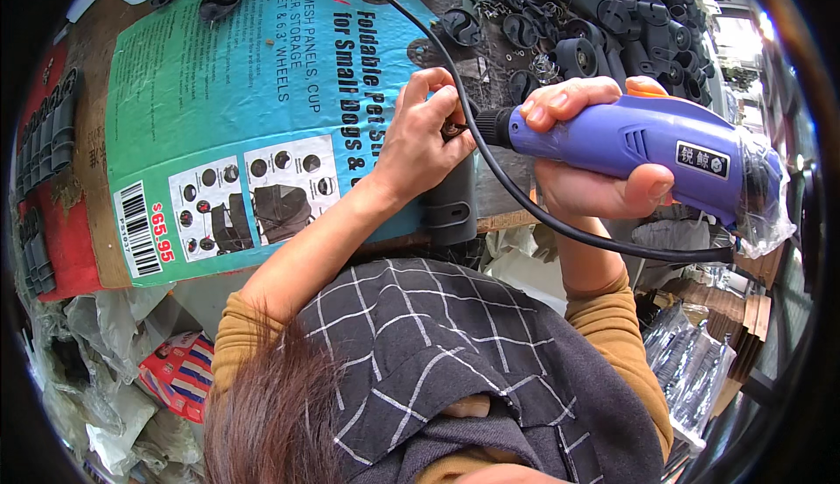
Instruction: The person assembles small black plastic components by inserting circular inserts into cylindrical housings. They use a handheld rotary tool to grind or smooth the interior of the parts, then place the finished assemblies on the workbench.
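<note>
My right hand [604, 164] is wrapped round a purple corded electric screwdriver [630, 138], held level with its black nose [494, 128] pointing left. Partly wrapped in clear plastic, its rear end lies at the right, where a black cord [542, 208] loops down and back up across the nose. My left hand [426, 134] is closed, fingers pinched right at the tool's tip on a dark grey plastic part [451, 208]. That part's lower end shows below the hand, at the table's near edge. Fingers and cord hide the bit and the exact contact.
A flattened green-blue printed carton [236, 73] covers the tabletop. Black plastic fittings [612, 20] are heaped at the back right, with round black discs [461, 26] beside them. Dark tubular parts [51, 129] stand in a row on red material at left. Plastic bags [114, 379] lie below.
</note>
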A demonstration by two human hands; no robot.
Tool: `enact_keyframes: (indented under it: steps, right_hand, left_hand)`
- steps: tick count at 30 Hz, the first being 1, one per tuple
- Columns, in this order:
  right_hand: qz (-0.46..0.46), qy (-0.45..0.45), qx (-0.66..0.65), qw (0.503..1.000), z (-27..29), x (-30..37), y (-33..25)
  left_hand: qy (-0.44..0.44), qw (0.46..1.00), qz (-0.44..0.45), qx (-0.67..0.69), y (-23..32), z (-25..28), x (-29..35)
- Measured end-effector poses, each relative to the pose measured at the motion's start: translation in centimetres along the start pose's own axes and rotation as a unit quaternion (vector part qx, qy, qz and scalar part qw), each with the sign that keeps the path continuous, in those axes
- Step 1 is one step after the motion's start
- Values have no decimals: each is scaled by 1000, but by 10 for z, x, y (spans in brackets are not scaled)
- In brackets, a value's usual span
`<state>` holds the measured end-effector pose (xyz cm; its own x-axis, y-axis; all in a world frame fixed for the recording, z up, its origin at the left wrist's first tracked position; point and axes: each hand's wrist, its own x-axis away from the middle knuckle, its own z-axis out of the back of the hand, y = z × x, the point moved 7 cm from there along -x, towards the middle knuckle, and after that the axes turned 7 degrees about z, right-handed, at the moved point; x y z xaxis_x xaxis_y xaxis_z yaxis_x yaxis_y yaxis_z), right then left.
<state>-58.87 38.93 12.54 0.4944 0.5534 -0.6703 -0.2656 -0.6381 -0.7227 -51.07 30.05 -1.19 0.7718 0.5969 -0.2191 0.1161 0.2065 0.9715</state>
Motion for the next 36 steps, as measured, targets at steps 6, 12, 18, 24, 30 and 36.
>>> enact_keyframes:
  steps: [6,12,18,24,30,36]
  right_hand:
    - [-11,-37,34,999,-10,2,3]
    - [-41,-46,38,997,-10,2,13]
    - [-37,-76,29,996,-17,-8,17]
    - [-125,-103,92,983,-22,1,16]
    - [-111,-79,124,983,-26,-16,9]
    - [23,-68,452,889,-4,-108,98]
  left_hand:
    - [5,1000,-4,-25,2,1,0]
    - [12,999,8,-31,5,2,-2]
    - [-13,997,72,-39,-2,0,-3]
    - [-14,997,60,-54,-3,1,-4]
    - [-16,998,38,-46,2,3,-5]
    - [13,998,6,-62,6,5,-5]
